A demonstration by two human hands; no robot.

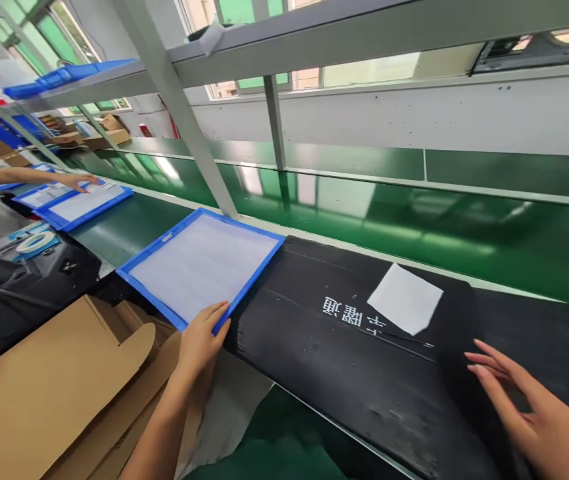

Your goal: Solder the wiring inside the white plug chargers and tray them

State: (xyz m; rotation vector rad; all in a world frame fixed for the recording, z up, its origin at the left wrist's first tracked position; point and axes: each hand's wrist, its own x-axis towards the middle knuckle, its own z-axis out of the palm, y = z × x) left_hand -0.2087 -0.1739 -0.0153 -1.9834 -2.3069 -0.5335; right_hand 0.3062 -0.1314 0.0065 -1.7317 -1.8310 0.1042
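Observation:
A shallow blue tray (261, 260) lined with a white sheet lies on the bench at centre left. My left hand (204, 337) grips its near right corner, with fingers over the rim and the thumb along the outer side. Over the black mat (304, 360) on the right is my right hand (529, 407), holding nothing, its fingers partly curled and the thumb apart from them. A small white piece of paper (407, 300) rests on the mat, nearer to the right hand than to the left. White printed characters show on the mat beside this paper.
Cardboard boxes (64, 387) stand at the lower left. Beyond them, a co-worker's hand (81, 181) reaches over another blue tray (71, 223). A roll of tape (37, 244) lies near there. A grey post (189, 120) and shelf rise behind the bench, before a green conveyor belt (389, 223).

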